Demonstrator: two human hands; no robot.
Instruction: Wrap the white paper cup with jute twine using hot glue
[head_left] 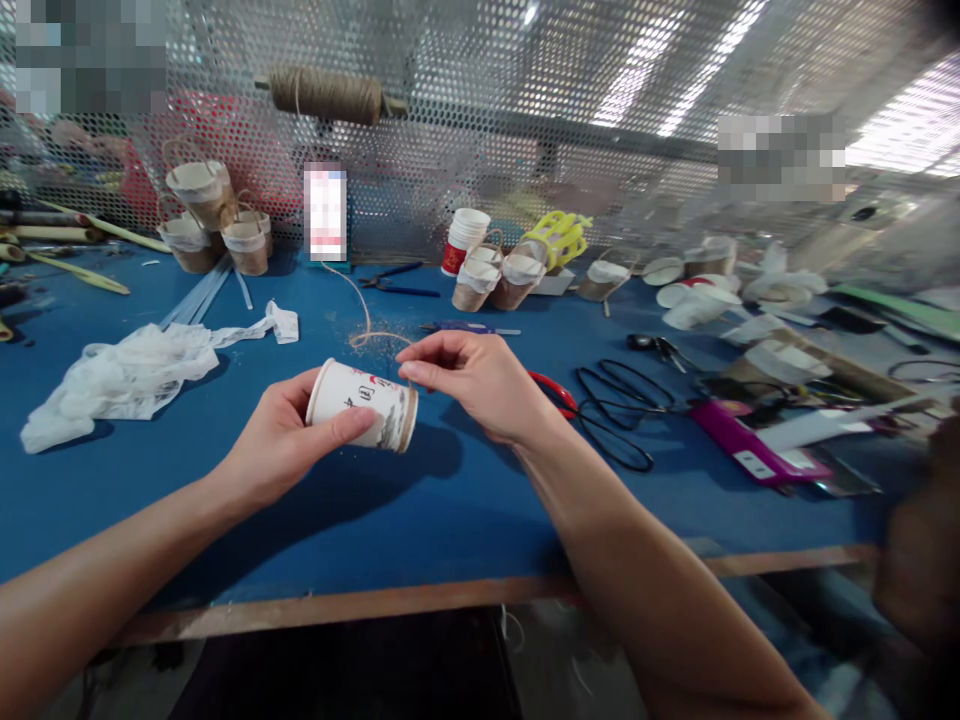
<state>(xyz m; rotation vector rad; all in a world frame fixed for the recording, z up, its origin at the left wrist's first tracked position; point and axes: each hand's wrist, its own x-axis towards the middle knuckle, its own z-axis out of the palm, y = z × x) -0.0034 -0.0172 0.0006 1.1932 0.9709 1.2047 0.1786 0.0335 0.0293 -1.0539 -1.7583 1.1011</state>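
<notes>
Tabletop (480, 520): stood before a perforated screen (465, 160).
Paper cup (375, 400): tilted sideways above, apparently baring one end.
Left hand (289, 430): clasped it, likely for steadiness.
Right hand (472, 378): pinched twine (379, 335) by that end, seemingly guiding it.

we are in what looks like a small craft workshop; we see a blue workbench (420, 540) with a wooden front edge, backed by a perforated metal screen (420, 170); a fat roll of twine (326, 95) sits on a rod before that screen; about the bench we find pliers (412, 291), clear plastic-looking sticks (201, 292), a stack of paper cups (463, 240) and several small pails (250, 260) with twine-like handles, some piled together
</notes>
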